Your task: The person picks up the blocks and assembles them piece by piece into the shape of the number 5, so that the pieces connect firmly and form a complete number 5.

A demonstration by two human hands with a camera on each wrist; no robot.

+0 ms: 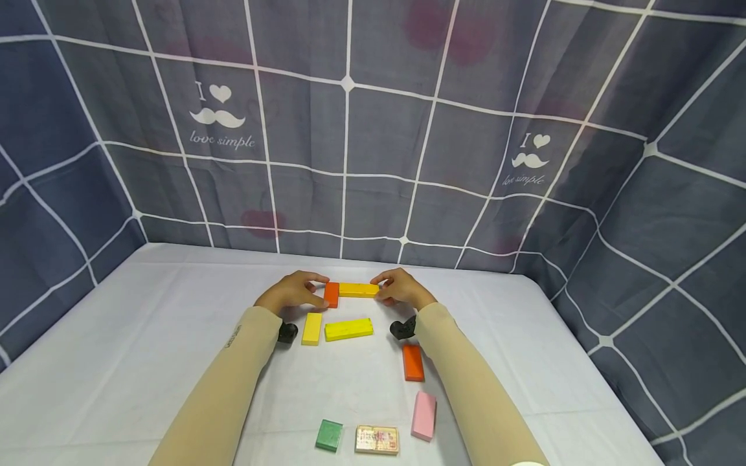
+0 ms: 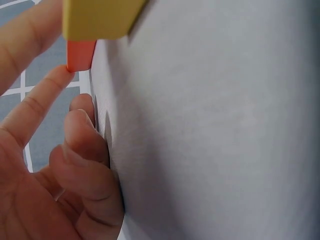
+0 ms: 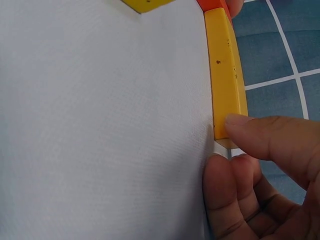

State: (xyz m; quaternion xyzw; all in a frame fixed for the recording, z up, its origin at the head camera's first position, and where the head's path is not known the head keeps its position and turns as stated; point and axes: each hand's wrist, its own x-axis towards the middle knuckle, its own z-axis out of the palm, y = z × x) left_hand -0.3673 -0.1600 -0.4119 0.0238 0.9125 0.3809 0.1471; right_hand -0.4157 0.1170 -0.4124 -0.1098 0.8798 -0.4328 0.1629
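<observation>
An orange block (image 1: pixel 331 295) and a long yellow block (image 1: pixel 359 290) lie end to side, touching, on the white cloth toward the far edge. My left hand (image 1: pixel 294 290) holds the orange block between thumb and index finger. In the left wrist view a fingertip meets a corner of the orange block (image 2: pixel 81 55), and a nearer yellow block (image 2: pixel 100 20) hides part of it. At the other end my right hand (image 1: pixel 403 288) pinches the long yellow block (image 3: pixel 225 70), thumb on its near face. The other right fingers curl against the cloth.
Nearer me lie a short yellow block (image 1: pixel 311 329), a bright yellow block (image 1: pixel 348 329), an orange-red block (image 1: pixel 413 362), a pink block (image 1: pixel 423 416), a green block (image 1: pixel 329 435) and a patterned block (image 1: pixel 377 440). A grey checked curtain (image 1: pixel 373 129) surrounds the table.
</observation>
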